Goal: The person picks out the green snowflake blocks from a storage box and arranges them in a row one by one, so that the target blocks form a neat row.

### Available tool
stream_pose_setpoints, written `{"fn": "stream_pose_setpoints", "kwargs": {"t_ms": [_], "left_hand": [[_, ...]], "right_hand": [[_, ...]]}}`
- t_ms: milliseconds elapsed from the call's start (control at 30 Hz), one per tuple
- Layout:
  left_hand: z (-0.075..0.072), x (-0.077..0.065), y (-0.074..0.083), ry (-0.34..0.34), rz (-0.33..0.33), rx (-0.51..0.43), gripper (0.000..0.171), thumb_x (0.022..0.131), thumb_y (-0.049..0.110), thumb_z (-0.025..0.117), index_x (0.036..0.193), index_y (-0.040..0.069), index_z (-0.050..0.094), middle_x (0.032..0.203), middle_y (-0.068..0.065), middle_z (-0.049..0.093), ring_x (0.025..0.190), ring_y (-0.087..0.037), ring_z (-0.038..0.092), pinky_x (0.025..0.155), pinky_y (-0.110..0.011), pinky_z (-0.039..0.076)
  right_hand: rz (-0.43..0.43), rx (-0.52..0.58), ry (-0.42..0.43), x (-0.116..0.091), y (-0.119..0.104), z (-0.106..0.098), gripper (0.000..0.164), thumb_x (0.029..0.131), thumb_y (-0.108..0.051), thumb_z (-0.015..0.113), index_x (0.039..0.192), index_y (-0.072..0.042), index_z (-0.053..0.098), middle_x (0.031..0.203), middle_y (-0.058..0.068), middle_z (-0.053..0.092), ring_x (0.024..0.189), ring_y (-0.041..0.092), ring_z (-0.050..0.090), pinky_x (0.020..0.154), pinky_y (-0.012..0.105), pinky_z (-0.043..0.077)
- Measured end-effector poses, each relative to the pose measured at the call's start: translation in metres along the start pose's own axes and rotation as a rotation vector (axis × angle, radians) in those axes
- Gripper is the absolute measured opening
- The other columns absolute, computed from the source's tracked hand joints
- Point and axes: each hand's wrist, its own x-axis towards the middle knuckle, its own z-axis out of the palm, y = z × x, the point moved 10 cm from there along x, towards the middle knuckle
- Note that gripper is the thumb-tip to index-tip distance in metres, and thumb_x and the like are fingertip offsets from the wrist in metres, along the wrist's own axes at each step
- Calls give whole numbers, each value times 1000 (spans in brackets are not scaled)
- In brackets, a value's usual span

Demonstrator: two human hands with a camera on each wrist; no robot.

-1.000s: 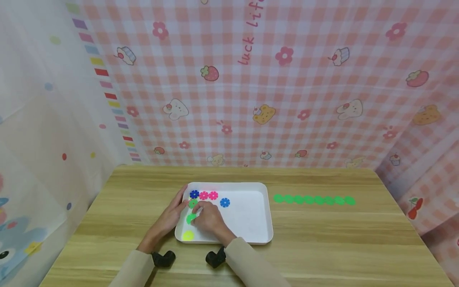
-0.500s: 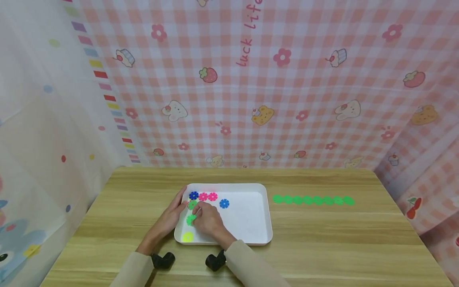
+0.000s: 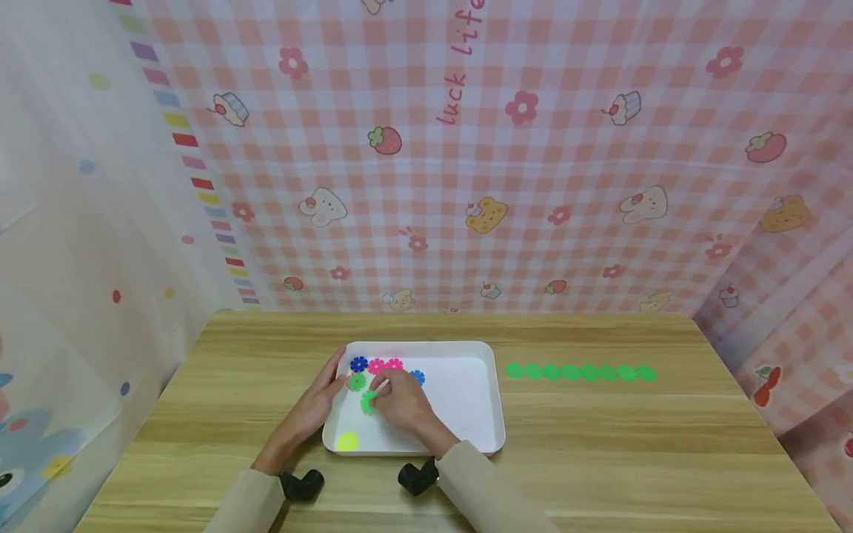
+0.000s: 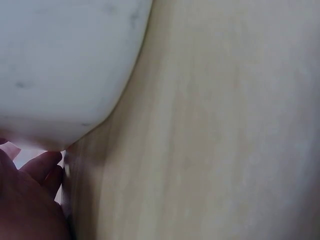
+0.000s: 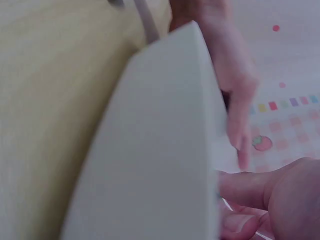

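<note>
A shallow white tray [image 3: 460, 396] lies on the table, and my left hand [image 3: 313, 407] grips its left side, thumb over the rim. In the left wrist view its fingers [image 4: 42, 167] lie against the tray's outer wall. My right hand [image 3: 403, 400] is over the tray's left half, thumb and fingertips pinching a green notched snowflake disc [image 3: 368, 402]. Above it in the tray lie a dark blue disc [image 3: 358, 364], another green disc [image 3: 356, 382] and two pink discs [image 3: 377, 366]. A light blue disc [image 3: 417, 377] is partly behind the right hand. A yellow disc [image 3: 347, 441] sits in the near-left corner.
Right of the tray, a row of several green snowflake discs [image 3: 580, 372] lies on the wooden table [image 3: 600, 459]. Black wrist devices [image 3: 303, 485] sit at both cuffs. A pink checked cloth [image 3: 440, 178] hangs behind the table.
My right hand has moved to the right with the green disc, away from the tray's left wall. It now partly covers the light blue disc. The left hand stays on the tray.
</note>
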Motion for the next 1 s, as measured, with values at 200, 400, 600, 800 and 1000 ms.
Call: {"fn": "stream_pose_setpoints", "kwargs": {"t_ms": [200, 400, 600, 800, 1000], "left_hand": [[-1, -1, 1, 4, -1, -4, 56, 109, 18, 27, 161, 19, 5, 167, -9, 1, 153, -27, -3, 122, -51, -1], [0, 0, -1, 2, -10, -7, 56, 109, 19, 26, 161, 19, 4, 168, -8, -1, 153, -26, -4, 122, -51, -2], [0, 1, -2, 2, -10, -8, 56, 109, 18, 26, 161, 19, 4, 168, -8, 0, 153, -26, -4, 122, -51, -2], [-1, 0, 0, 6, 3, -7, 56, 109, 18, 26, 161, 18, 4, 167, -9, 1, 153, -27, -3, 122, -51, -2], [0, 1, -1, 5, -3, 1, 56, 109, 19, 26, 161, 19, 4, 168, -8, 0, 153, -26, -4, 122, -51, -2]], "right_hand": [[7, -9, 19, -1, 3, -25, 10, 86, -4, 71, 94, -9, 69, 77, 1, 64, 69, 15, 56, 60, 27, 45], [-13, -1, 44, -5, 5, -52, 10, 87, -5, 70, 97, -8, 69, 79, 3, 64, 68, 17, 56, 57, 28, 44], [-56, -29, 78, -12, 7, -80, 10, 88, -9, 70, 99, -9, 69, 82, 4, 65, 71, 17, 56, 57, 28, 44], [-41, -40, 117, -18, 15, -107, 9, 89, -11, 71, 98, -11, 69, 83, 3, 66, 75, 17, 58, 61, 29, 45], [-1, 11, 150, -28, 30, -133, 10, 90, -14, 72, 100, -14, 70, 88, 2, 66, 81, 19, 58, 64, 29, 45]]}}
